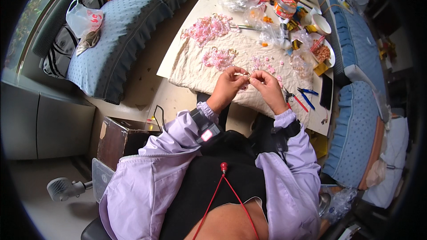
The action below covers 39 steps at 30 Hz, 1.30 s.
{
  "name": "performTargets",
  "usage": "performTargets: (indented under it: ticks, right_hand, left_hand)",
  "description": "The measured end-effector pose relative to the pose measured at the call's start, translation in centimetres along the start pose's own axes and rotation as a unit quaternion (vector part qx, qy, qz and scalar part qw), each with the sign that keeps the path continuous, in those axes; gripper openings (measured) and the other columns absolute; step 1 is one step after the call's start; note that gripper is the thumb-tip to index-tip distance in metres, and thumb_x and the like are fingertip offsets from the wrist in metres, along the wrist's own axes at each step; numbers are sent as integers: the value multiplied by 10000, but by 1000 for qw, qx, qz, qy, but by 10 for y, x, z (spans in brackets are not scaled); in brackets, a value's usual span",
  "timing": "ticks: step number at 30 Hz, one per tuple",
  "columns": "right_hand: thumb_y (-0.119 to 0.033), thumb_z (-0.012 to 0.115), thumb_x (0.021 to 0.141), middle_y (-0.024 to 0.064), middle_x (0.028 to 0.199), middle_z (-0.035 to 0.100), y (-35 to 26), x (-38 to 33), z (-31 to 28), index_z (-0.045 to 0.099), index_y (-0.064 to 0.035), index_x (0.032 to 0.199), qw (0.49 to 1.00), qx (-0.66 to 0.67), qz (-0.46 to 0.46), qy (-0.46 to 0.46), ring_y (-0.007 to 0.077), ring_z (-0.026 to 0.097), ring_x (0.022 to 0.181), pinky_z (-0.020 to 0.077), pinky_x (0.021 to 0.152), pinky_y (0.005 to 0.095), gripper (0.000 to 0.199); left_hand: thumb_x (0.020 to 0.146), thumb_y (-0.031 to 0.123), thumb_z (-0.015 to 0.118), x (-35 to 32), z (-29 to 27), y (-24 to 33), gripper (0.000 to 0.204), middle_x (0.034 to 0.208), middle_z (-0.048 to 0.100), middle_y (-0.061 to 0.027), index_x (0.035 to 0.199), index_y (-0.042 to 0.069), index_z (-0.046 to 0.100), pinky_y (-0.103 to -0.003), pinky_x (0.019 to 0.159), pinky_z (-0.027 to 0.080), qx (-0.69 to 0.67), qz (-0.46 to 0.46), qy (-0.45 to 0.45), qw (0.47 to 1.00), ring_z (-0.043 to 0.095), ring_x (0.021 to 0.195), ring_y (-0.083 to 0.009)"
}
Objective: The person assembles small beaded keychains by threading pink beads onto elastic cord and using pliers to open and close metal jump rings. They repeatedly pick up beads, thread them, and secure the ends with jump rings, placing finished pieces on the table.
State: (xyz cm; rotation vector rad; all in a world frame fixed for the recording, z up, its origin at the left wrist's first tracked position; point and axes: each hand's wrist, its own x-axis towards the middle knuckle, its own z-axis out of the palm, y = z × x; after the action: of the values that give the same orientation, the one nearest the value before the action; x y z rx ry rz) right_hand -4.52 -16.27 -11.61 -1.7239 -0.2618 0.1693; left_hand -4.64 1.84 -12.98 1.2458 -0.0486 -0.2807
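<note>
Both hands were pinched together on one tiny pale bead piece (244, 75), left hand (227, 84) and right hand (267, 85) fingertip to fingertip, over the near edge of the cream cloth (200, 69) on the table (178, 100). Pink bead piles (209, 27) sat further back. A white bowl (321, 24) and a plate of reddish bits (323, 52) were toward the right edge, blue-handled pliers (307, 92) nearer.

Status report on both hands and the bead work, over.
Left hand and right hand together over the cream cloth, pinching a small pale bead piece between the fingertips. Pink bead piles beyond them, blue-handled pliers at right. Nothing blocking.
</note>
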Motion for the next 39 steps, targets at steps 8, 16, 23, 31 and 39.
performTargets:
  ticks: [8,16,23,31,39]
  right_hand:
    - [-138,621,956,-35,895,602,-6,-6,-2,632,-28,977,997,72,33,16,34,520,817,425,736,195,113]
    - [-113,641,934,-6,837,627,-13,-8,-2,620,-18,918,999,-33,-18,30,60,567,775,478,724,235,99]
    - [-121,639,939,-10,831,612,-7,-9,1,609,-20,928,998,-33,-27,43,57,552,761,471,715,232,106]
    - [-115,627,949,-12,858,611,-7,-10,7,597,-24,962,998,48,-4,51,51,555,780,467,716,224,97]
    - [-96,623,948,-1,859,628,-16,-9,5,602,-14,954,994,-79,-51,47,77,595,781,491,718,233,85]
  left_hand:
    - [955,39,622,-9,11,-2,163,964,682,-63,1105,-12,581,-232,747,514,62,74,-5,995,638,883,-99]
    - [934,23,635,-7,12,-8,127,890,676,-51,1048,-15,593,-239,668,494,72,136,2,988,624,789,-85]
    - [914,-1,637,-12,15,-2,127,835,674,-71,1033,-13,594,-263,688,513,162,200,17,966,651,782,-106]
    - [919,6,625,-12,18,-1,100,823,675,-71,1010,-8,587,-252,640,500,133,190,21,972,642,744,-99]
    - [941,44,609,-4,11,7,82,801,659,-42,1010,9,580,-229,624,471,54,99,-29,993,612,733,-78]
